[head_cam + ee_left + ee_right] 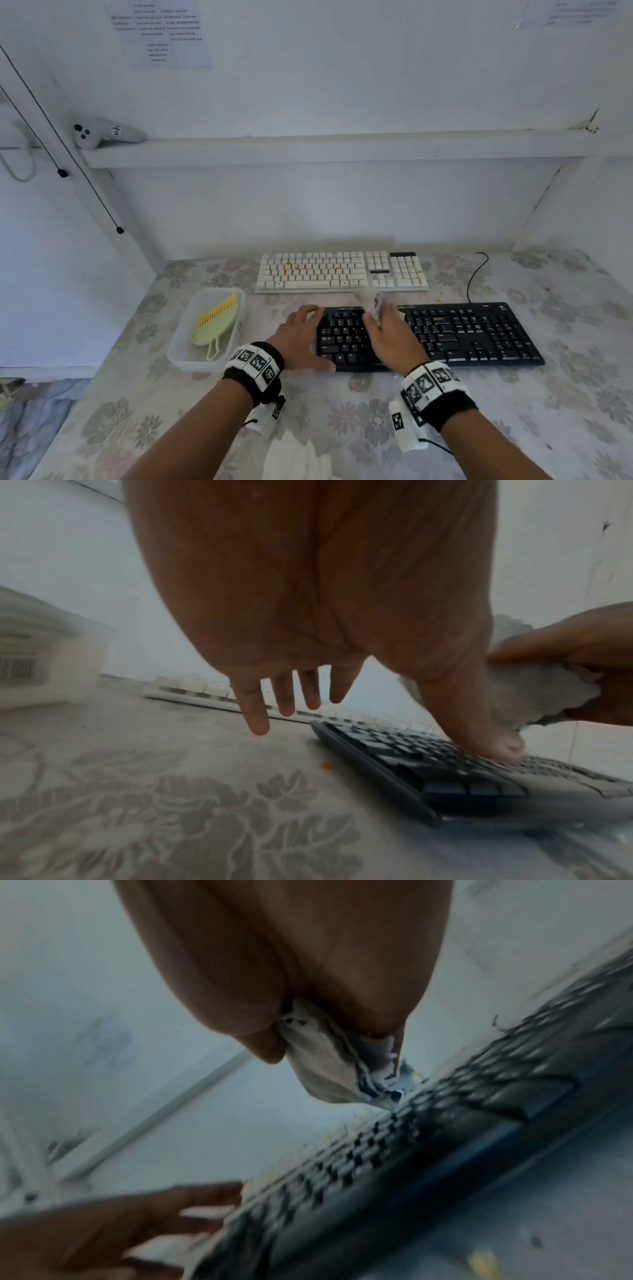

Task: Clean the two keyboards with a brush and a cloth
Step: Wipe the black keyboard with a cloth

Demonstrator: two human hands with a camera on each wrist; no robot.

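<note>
A black keyboard (462,332) lies nearest me, with a white keyboard (339,270) behind it showing orange stains on its keys. My right hand (387,329) grips a bunched whitish cloth (371,301) over the black keyboard's left half; the cloth (332,1066) hangs from the fingers just above the keys. My left hand (305,332) lies flat with straight fingers at the black keyboard's left end, its thumb (493,739) resting on the keys (428,750). A green brush (215,322) with yellow bristles lies in a clear plastic tub (178,353) to the left.
A floral cloth covers the table (171,411). The black keyboard's cable (474,274) loops at the back right. A white shelf (308,150) crosses the wall above, with a white controller (102,133) on its left end. White fabric (298,455) lies at the near edge.
</note>
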